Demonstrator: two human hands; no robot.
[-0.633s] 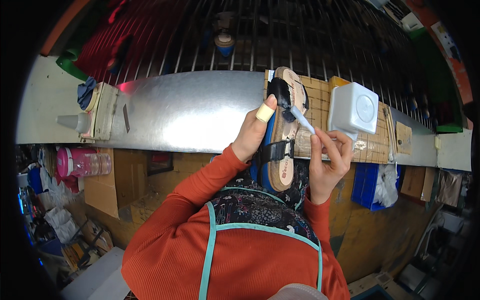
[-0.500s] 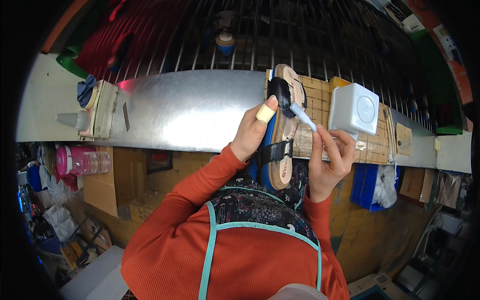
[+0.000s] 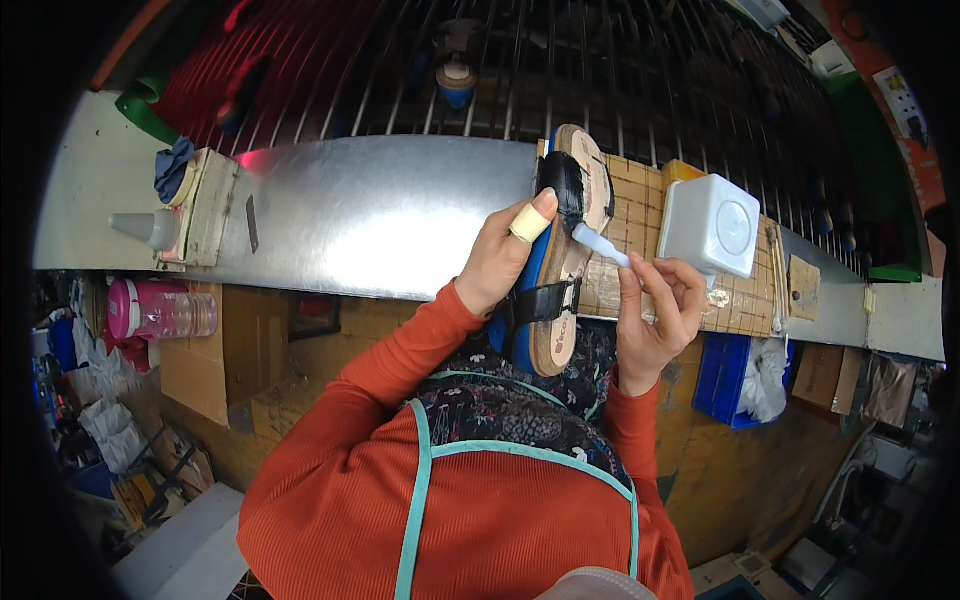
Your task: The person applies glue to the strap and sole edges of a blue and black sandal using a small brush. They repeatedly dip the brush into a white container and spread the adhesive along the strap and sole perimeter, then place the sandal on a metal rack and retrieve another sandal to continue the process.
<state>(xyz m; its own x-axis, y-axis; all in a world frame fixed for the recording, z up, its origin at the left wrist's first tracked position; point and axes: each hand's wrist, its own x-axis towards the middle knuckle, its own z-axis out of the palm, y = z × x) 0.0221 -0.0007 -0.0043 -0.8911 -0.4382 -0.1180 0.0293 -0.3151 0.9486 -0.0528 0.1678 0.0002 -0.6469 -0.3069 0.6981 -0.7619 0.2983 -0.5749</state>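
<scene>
Black strap (image 3: 562, 185) hides brush (image 3: 598, 243) tip — left hand (image 3: 500, 260) covers sandal (image 3: 560, 270) edge

Orange ribbed sleeves, teal-trimmed floral apron, taped thumb

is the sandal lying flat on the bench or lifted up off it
Lifted. The left hand holds the sandal up, heel end hanging past the metal bench edge, while the right hand touches a white brush to it.

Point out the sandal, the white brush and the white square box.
sandal (image 3: 560, 335): head view, on the tan footbed near the heel.
white brush (image 3: 600, 245): head view, on its white handle.
white square box (image 3: 712, 225): head view, on its top face.
</scene>
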